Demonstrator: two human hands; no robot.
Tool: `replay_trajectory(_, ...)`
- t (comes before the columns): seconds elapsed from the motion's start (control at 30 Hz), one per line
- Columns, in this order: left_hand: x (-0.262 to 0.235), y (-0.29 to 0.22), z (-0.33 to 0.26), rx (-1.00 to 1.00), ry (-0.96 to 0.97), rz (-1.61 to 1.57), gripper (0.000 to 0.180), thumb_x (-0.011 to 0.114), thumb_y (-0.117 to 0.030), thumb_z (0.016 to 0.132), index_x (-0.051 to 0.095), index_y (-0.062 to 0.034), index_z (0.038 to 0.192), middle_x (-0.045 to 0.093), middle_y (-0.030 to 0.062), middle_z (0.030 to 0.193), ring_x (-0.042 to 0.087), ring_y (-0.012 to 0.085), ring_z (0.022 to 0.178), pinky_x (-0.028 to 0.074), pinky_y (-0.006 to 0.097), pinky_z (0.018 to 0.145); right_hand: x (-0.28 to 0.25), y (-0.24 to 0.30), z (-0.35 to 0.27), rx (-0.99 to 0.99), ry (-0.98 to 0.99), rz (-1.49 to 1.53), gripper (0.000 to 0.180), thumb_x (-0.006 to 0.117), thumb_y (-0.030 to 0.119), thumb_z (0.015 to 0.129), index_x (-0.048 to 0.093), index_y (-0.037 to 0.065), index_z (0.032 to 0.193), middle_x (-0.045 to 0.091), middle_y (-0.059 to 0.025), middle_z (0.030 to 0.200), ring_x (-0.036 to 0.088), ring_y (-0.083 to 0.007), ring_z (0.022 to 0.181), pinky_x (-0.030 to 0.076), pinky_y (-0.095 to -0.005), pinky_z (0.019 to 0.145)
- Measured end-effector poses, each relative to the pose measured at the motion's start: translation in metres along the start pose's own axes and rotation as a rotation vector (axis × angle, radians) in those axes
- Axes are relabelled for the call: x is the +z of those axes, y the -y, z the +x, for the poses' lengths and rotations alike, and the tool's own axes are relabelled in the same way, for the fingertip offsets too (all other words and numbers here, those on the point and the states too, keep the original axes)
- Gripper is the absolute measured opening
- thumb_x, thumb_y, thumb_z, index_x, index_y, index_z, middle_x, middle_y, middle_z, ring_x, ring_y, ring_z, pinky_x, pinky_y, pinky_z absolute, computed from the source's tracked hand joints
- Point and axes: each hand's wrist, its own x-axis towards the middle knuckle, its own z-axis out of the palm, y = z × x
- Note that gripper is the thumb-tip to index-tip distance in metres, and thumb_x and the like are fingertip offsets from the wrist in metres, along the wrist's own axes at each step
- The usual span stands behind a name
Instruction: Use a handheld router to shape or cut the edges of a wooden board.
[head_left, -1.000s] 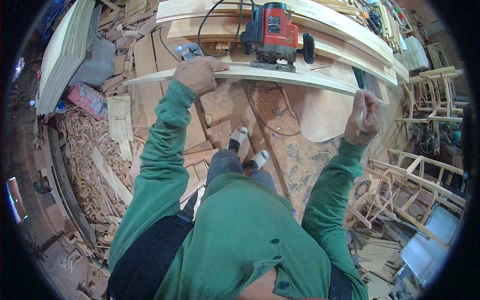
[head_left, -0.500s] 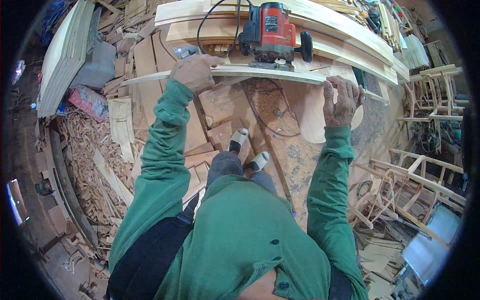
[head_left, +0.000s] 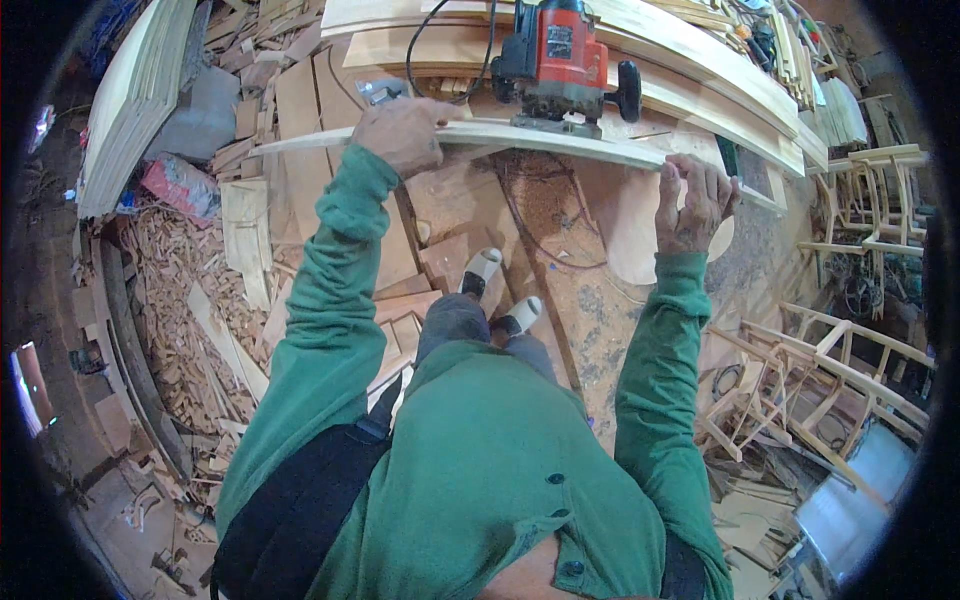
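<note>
A long, thin pale wooden board [head_left: 560, 147] lies crosswise in front of me. My left hand [head_left: 402, 136] grips it left of its middle, knuckles up, index finger pointing right along the board. Toward its right end, my right hand [head_left: 695, 203] holds on with curled fingers; the hand hides part of that end. A red and black router [head_left: 560, 65] stands upright at the board's far edge, between my hands, its metal base touching or just behind the board. Its black side knob [head_left: 628, 92] sticks out to the right. Neither hand touches the router.
Long planks [head_left: 690, 85] are stacked behind the router, and a black cable [head_left: 412, 55] loops beside it. Stacked sheets [head_left: 135, 110] and a heap of wood offcuts [head_left: 190, 290] lie left. Wooden chair frames [head_left: 820, 370] stand right. Flat panels [head_left: 470, 210] lie by my feet.
The whole view has shifted slightly, so things sit a little higher and further right. My hands keep their hold on the board, and the router stays in the same place against it.
</note>
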Motion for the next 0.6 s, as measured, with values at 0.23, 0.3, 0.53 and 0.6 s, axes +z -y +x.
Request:
replay_trajectory(0.23,-0.008,0.006,0.013,0.095,-0.085,0.021,0.043,0.079,-0.035,0.075,0.068,-0.0176,0.113,0.069,0.0056,0.101,0.065,0.0276,0.096,0.051,0.04,0.083,0.009,-0.009,0.013,-0.031,-0.06,-0.027,0.021,0.059,0.039,0.093,0.067,0.02,0.09,0.064,0.0034,0.089,0.055,-0.0188,0.098,0.023,-0.0425,0.107)
replay_trajectory(0.3,-0.003,0.012,0.017,0.104,-0.111,0.031,0.044,0.079,-0.036,0.075,0.068,-0.0179,0.114,0.069,0.0058,0.102,0.065,0.0275,0.096,0.051,0.04,0.084,0.01,-0.009,0.012,-0.029,-0.064,-0.04,0.022,0.059,0.041,0.093,0.068,0.02,0.091,0.065,0.0039,0.091,0.055,-0.0185,0.1,0.024,-0.0423,0.107)
replay_trajectory(0.53,0.005,0.023,0.021,0.165,-0.198,0.012,0.051,0.08,-0.039,0.074,0.066,-0.0179,0.118,0.07,0.0064,0.1,0.066,0.0284,0.096,0.052,0.04,0.084,0.012,-0.012,0.015,-0.042,-0.054,-0.028,0.02,0.061,0.039,0.092,0.068,0.021,0.092,0.064,0.0042,0.091,0.055,-0.0186,0.103,0.023,-0.0432,0.108)
replay_trajectory(0.6,0.005,0.022,0.02,0.149,-0.195,0.018,0.051,0.079,-0.039,0.074,0.066,-0.0175,0.118,0.07,0.0066,0.1,0.066,0.0288,0.096,0.052,0.04,0.084,0.013,-0.011,0.014,-0.031,-0.056,-0.02,0.019,0.061,0.038,0.091,0.069,0.021,0.092,0.064,0.0039,0.09,0.055,-0.0193,0.103,0.022,-0.0437,0.108)
